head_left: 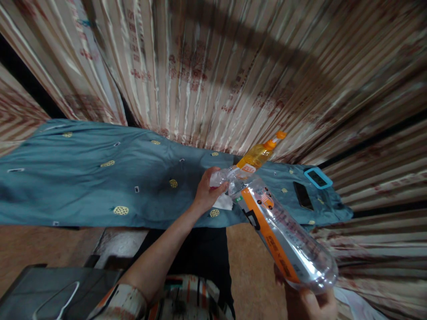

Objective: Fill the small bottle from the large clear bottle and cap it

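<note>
Our right hand [312, 302] grips the base of a large clear plastic bottle [283, 231] w/ orange label, held tilted, neck pointing up-left over the table edge. Our left hand [208, 191] closes around the bottle neck, approx. at the cap; a white cloth [223, 203] sits under the palm. Behind: small orange-capped bottle [258, 153] of yellow liquid, tilted. On the blue tablecloth [100, 178], right side: dark phone [303, 194] beside a blue-framed device [318, 178]
</note>
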`<action>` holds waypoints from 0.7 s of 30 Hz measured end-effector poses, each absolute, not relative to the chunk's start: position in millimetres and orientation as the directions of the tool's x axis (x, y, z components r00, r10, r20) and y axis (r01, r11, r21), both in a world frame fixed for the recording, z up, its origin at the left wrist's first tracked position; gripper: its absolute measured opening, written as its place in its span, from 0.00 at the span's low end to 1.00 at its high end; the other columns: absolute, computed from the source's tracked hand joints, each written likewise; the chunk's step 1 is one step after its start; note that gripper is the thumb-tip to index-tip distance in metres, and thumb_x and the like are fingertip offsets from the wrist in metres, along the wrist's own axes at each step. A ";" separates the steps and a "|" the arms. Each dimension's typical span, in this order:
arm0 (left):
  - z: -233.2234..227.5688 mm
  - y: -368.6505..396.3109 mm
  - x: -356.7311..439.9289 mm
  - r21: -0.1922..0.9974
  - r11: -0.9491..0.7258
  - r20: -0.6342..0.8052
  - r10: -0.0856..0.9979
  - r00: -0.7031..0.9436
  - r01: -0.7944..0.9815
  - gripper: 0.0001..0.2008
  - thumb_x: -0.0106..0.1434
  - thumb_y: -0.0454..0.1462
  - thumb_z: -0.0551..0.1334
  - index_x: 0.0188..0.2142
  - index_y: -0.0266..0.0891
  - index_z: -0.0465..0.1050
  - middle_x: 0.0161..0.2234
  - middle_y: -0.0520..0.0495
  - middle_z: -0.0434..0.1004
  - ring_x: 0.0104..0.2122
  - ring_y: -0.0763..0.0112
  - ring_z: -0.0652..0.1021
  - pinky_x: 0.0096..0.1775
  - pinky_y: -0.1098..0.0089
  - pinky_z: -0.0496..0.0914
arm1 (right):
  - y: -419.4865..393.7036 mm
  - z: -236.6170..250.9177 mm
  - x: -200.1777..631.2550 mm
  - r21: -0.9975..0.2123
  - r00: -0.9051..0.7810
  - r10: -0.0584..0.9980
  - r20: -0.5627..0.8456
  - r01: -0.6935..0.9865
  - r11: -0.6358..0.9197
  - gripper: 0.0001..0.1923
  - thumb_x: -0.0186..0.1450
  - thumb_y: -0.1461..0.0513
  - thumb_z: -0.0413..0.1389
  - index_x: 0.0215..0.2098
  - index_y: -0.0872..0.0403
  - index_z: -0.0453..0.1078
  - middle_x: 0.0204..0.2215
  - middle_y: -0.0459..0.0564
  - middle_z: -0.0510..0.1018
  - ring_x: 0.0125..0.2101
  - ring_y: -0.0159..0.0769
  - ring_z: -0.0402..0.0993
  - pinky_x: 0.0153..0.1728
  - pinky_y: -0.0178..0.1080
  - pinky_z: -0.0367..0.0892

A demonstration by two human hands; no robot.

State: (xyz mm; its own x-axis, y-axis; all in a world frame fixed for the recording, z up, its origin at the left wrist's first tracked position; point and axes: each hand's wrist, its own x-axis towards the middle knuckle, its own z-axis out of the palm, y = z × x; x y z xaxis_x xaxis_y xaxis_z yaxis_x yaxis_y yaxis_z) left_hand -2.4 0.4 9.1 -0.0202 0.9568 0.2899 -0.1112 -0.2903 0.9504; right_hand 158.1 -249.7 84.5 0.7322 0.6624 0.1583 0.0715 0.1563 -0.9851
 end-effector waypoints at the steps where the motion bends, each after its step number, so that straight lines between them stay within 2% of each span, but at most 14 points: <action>1: 8.9 0.5 -2.3 0.951 -0.287 0.287 0.958 -0.018 -0.112 0.25 0.61 0.40 0.76 0.55 0.43 0.74 0.51 0.44 0.81 0.49 0.57 0.82 0.54 0.59 0.77 | -250.0 85.0 158.5 -0.986 0.725 0.670 0.160 0.086 0.143 0.35 0.63 0.53 0.73 0.64 0.51 0.71 0.38 0.46 0.79 0.30 0.40 0.74 0.32 0.40 0.68; 5: 8.5 1.3 -2.3 0.952 -0.283 0.284 0.959 -0.009 -0.114 0.24 0.61 0.40 0.75 0.55 0.43 0.74 0.52 0.44 0.81 0.50 0.56 0.82 0.55 0.58 0.77 | -250.3 88.9 157.1 -0.988 0.709 0.688 0.155 0.091 0.128 0.34 0.64 0.55 0.71 0.66 0.50 0.70 0.36 0.45 0.80 0.31 0.42 0.72 0.35 0.42 0.65; 11: 8.7 1.9 -2.0 0.951 -0.292 0.292 0.956 -0.024 -0.100 0.25 0.60 0.41 0.77 0.55 0.44 0.75 0.50 0.45 0.82 0.49 0.58 0.82 0.54 0.59 0.77 | -248.5 89.5 152.8 -0.986 0.753 0.639 0.160 0.089 0.142 0.33 0.61 0.53 0.73 0.62 0.47 0.73 0.39 0.44 0.77 0.36 0.40 0.71 0.36 0.39 0.66; 14: 8.6 1.6 -2.0 0.952 -0.290 0.289 0.957 -0.023 -0.101 0.25 0.60 0.41 0.77 0.55 0.44 0.75 0.51 0.45 0.82 0.50 0.57 0.82 0.55 0.58 0.77 | -249.4 88.1 153.1 -0.987 0.756 0.638 0.147 0.071 0.145 0.32 0.61 0.52 0.74 0.60 0.48 0.72 0.36 0.44 0.78 0.37 0.42 0.73 0.35 0.39 0.68; 17: 8.7 1.7 -2.1 0.951 -0.291 0.291 0.957 -0.018 -0.107 0.25 0.60 0.41 0.77 0.55 0.43 0.75 0.51 0.44 0.82 0.50 0.56 0.82 0.55 0.58 0.77 | -250.2 87.7 155.4 -0.987 0.746 0.649 0.147 0.068 0.145 0.33 0.61 0.52 0.75 0.60 0.49 0.72 0.35 0.45 0.79 0.36 0.43 0.74 0.35 0.40 0.68; 21: 9.4 1.6 -2.3 0.953 -0.280 0.280 0.960 -0.015 -0.119 0.25 0.60 0.40 0.77 0.55 0.44 0.74 0.51 0.45 0.82 0.49 0.57 0.82 0.54 0.59 0.77 | -250.5 88.5 159.2 -0.986 0.745 0.651 0.141 0.047 0.160 0.33 0.58 0.56 0.77 0.59 0.49 0.74 0.40 0.46 0.79 0.34 0.39 0.72 0.35 0.39 0.68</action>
